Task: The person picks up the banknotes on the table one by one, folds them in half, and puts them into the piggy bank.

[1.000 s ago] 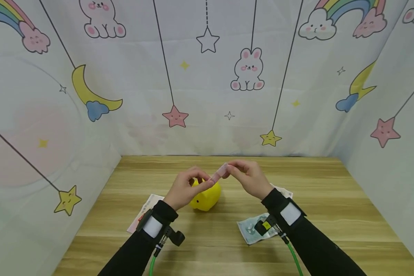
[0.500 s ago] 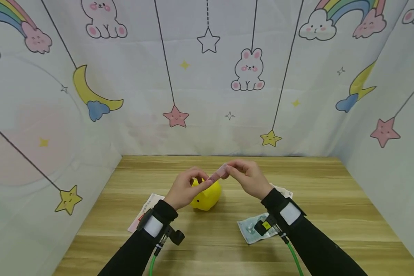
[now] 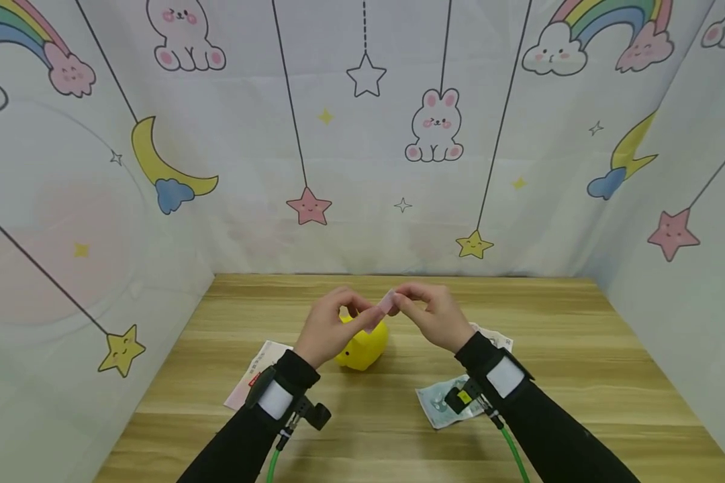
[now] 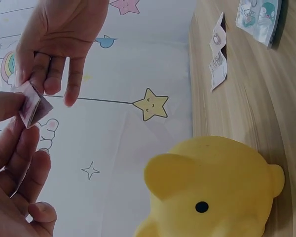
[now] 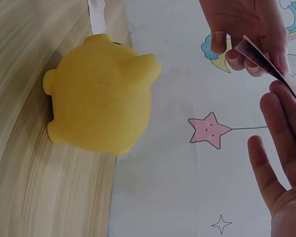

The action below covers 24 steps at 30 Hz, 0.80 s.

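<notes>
Left hand (image 3: pixel 332 322) bent at thumb and fingers, pinching the lower end of a folded pink banknote (image 3: pixel 387 302). Held up in the air over the table, apart from the yellow toy pig (image 3: pixel 362 349) and slanting from lower left to upper right. Pale pink outside, darker mauve toward the fold; doubled into a narrow strip, with straight edges and the two leaves parted in a small V as seen from the left wrist. From the right wrist, a thin slanting sliver with a dark face and a pale edge. Print too small and shaded to read. Next along, right hand (image 3: pixel 436 315), thumb and forefinger closed on the upper end, other fingers loose below.

On the wood-grain table (image 3: pixel 362 436), from the left: a pale pink banknote (image 3: pixel 252 372) with a small red mark, lying flat, partly covered by the left wrist strap (image 3: pixel 274 400). Then the toy pig, smooth and round, with stubby feet, large ears and a black eye, partly behind the left hand in the head view. Further right, a blue-green banknote (image 3: pixel 444 406), lying by the right wrist camera (image 3: pixel 457 400) in that view. Rightmost, a cream banknote (image 3: pixel 500 340), creased into a zigzag, partly hidden by the right wrist. Behind, a white curtain (image 3: pixel 362 147) printed with moons, stars and rabbits.
</notes>
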Each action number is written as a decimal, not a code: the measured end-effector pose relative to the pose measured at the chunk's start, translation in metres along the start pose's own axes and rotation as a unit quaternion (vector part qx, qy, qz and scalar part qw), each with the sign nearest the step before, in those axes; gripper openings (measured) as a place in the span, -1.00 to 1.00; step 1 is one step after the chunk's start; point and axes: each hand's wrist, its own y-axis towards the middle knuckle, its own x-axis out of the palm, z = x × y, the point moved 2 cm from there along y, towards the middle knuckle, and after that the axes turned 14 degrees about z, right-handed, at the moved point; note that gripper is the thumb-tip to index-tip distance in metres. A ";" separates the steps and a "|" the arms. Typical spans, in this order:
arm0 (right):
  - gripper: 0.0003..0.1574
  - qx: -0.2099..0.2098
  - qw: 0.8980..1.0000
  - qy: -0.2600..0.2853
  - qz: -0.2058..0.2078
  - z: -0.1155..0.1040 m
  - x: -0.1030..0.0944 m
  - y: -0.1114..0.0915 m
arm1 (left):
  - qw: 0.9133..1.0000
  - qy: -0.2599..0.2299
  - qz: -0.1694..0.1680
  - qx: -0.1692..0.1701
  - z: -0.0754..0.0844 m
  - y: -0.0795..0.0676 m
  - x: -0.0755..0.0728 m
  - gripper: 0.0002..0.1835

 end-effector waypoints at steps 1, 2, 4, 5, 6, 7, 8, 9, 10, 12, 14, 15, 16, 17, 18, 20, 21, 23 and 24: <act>-0.82 -0.001 1.000 0.000 0.000 0.000 0.001 0.000 | 1.000 -0.002 0.004 0.000 0.000 0.000 0.000 -0.90; -0.82 -0.001 1.000 0.001 -0.001 0.000 0.001 0.000 | 1.000 -0.004 0.007 0.000 0.000 0.000 0.000 -0.90; -0.82 -0.001 1.000 0.002 -0.002 -0.001 0.002 0.000 | 1.000 -0.002 0.010 0.000 0.001 0.000 0.000 -0.89; -0.82 0.000 1.000 0.003 -0.003 -0.001 0.003 0.000 | 1.000 -0.001 0.010 0.002 0.001 0.000 0.001 -0.89; -0.82 0.001 1.000 0.004 -0.003 -0.002 0.003 0.000 | 1.000 0.000 0.011 0.003 0.001 0.000 0.001 -0.88; -0.83 0.002 1.000 0.004 -0.004 -0.002 0.003 0.000 | 1.000 0.003 0.012 0.004 0.001 0.000 0.001 -0.88; -0.83 0.004 1.000 0.006 -0.005 -0.002 0.004 -0.001 | 1.000 0.005 0.014 0.007 0.001 0.001 0.001 -0.88; -0.83 0.004 1.000 0.006 -0.006 -0.002 0.004 -0.001 | 1.000 0.009 0.016 0.010 0.001 0.001 0.001 -0.88; -0.83 0.004 1.000 0.007 -0.007 -0.002 0.004 0.000 | 1.000 0.011 0.017 0.014 0.001 0.001 0.002 -0.88; -0.82 0.003 1.000 0.008 -0.012 -0.001 0.003 0.000 | 1.000 0.016 0.021 0.017 0.000 0.002 0.003 -0.87; -0.82 -0.002 1.000 0.004 -0.016 0.000 0.003 0.000 | 0.999 0.023 0.023 0.019 -0.001 0.002 0.004 -0.87; -0.81 -0.004 1.000 0.001 -0.019 0.000 0.002 0.000 | 0.999 0.027 0.024 0.021 -0.001 0.002 0.004 -0.87; -0.81 -0.006 1.000 -0.002 -0.022 0.001 0.002 0.000 | 0.999 0.029 0.024 0.023 -0.001 0.002 0.004 -0.86; -0.80 -0.008 1.000 -0.006 -0.025 0.002 0.001 0.000 | 0.999 0.030 0.025 0.024 -0.001 0.002 0.005 -0.86; -0.79 -0.013 1.000 -0.009 -0.027 0.008 0.001 -0.001 | 0.999 0.031 0.025 0.026 -0.001 0.002 0.005 -0.86; -0.77 -0.021 0.999 -0.018 -0.031 0.020 0.000 -0.001 | 0.999 0.033 0.025 0.029 -0.001 0.002 0.005 -0.86; -0.77 -0.023 0.999 -0.022 -0.033 0.026 0.000 -0.001 | 0.999 0.033 0.024 0.030 -0.001 0.002 0.006 -0.86; -0.76 -0.027 0.999 -0.026 -0.036 0.039 -0.001 -0.002 | 0.999 0.030 0.023 0.030 -0.001 0.002 0.006 -0.87; -0.76 -0.026 0.999 -0.030 -0.036 0.044 -0.001 -0.002 | 0.999 0.028 0.023 0.030 -0.001 0.002 0.006 -0.87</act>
